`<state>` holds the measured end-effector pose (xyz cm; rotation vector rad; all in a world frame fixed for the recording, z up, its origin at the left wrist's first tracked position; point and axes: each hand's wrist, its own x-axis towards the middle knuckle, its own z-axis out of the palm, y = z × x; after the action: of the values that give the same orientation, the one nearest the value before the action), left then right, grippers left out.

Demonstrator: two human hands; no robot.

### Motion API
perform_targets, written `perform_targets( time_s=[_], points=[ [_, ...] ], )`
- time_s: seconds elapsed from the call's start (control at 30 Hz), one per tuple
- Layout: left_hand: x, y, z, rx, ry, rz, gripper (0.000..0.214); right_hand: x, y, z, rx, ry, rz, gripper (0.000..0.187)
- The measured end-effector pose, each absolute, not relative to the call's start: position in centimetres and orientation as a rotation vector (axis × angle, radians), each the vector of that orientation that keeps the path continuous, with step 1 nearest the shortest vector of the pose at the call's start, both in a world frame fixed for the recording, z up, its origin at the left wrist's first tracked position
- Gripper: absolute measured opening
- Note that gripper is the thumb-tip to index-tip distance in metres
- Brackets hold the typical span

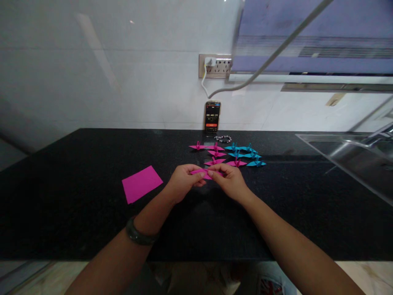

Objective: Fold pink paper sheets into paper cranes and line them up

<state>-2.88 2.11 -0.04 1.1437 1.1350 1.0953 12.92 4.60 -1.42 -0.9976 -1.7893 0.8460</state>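
Observation:
My left hand (183, 181) and my right hand (230, 180) meet over the black counter (76, 229), both pinched on a small folded piece of pink paper (204, 173) held between them. Just behind the hands lie several finished paper cranes, pink ones (215, 155) on the left and blue ones (247, 155) on the right. A flat pink paper square (141, 184) lies on the counter to the left of my left hand. A dark band is on my left wrist (138, 235).
A phone (213, 116) showing a timer leans on the white wall, with a beaded bracelet (223, 139) in front of it. A wall socket (215, 65) with a white plug and cable sits above. A steel sink (353, 159) is at the right.

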Motion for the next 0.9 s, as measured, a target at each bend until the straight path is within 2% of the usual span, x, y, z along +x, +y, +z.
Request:
perform_targets(
  time_s=[0.53,0.9],
  points=[
    [-2.9,2.1,-0.4,1.12,1.065,1.091,0.017,13.2,4.6,-1.2,-0.844,-1.793,0.879,0.014],
    [-2.8,1.9,-0.2,0.995,1.023,1.084,0.016,13.8,4.4,-0.2,-0.668,-2.036,0.565,0.017]
  ],
)
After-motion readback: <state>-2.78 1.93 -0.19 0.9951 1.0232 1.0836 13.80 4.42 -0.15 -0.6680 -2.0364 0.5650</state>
